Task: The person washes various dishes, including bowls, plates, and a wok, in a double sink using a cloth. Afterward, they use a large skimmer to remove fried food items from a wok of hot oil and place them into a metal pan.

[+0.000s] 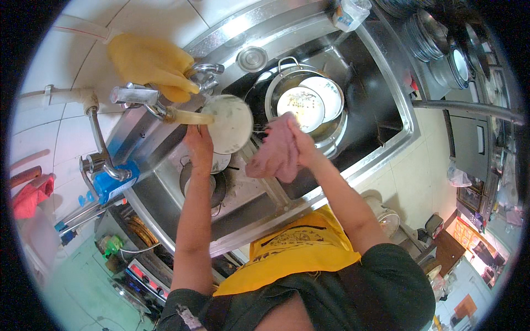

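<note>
With my left hand [199, 145] I grip the edge of a white plate [230, 124] beneath the hose-fitted outlet of a faucet [186, 116]. A pink cloth [275, 151] hangs bunched in my right hand [300, 140], between that plate and the right basin. In the right basin, a two-handled metal pan [273, 93] holds two patterned white plates, one [301, 108] overlapping the other [327, 97]. Below my left hand, another white plate [220, 162] and a dark round pan [218, 190] lie in the left basin, partly hidden by my forearm.
Yellow rubber gloves [151, 62] hang over the faucets. A blue bottle [116, 182] stands left of the sink. A metal divider [273, 192] separates the basins. A plastic jar [351, 15] stands on the far rim, and stacked metal dishes [426, 37] sit at the upper right.
</note>
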A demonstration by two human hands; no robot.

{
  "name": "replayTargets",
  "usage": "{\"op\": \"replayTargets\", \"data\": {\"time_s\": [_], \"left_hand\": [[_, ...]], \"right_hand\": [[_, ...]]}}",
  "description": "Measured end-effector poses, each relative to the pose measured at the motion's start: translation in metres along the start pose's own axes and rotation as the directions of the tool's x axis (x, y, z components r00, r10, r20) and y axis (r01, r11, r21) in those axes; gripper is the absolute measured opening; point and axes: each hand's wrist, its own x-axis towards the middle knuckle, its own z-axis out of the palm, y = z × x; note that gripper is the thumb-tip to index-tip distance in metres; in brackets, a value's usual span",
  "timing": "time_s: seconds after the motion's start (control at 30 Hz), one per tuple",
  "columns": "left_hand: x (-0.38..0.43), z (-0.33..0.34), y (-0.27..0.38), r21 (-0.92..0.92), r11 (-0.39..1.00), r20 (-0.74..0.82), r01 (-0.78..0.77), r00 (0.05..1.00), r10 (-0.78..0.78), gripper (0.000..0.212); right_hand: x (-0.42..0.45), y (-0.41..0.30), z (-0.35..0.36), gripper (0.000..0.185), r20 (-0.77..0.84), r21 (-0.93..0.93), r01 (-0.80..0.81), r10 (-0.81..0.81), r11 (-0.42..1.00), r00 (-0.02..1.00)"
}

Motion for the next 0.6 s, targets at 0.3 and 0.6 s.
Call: {"op": "replayTargets", "data": {"time_s": [0.3, 0.6], "left_hand": [[-0.098, -0.041, -0.116, -0.282, 0.729, 0.072, 0.624, 0.771, -0.632, 0.017], [-0.136, 0.004, -0.106, -0.535, 0.226, 0.282, 0.814, 0.424, -0.860, 0.018]], "right_hand": [[0.027, -0.106, -0.026, 0.071, 0.255, -0.794, -0.198, -0.611, -0.574, 0.750], [0.053, -0.136, -0.089, 0.060, 0.004, -0.857, -0.311, -0.610, -0.410, 0.792]]}}
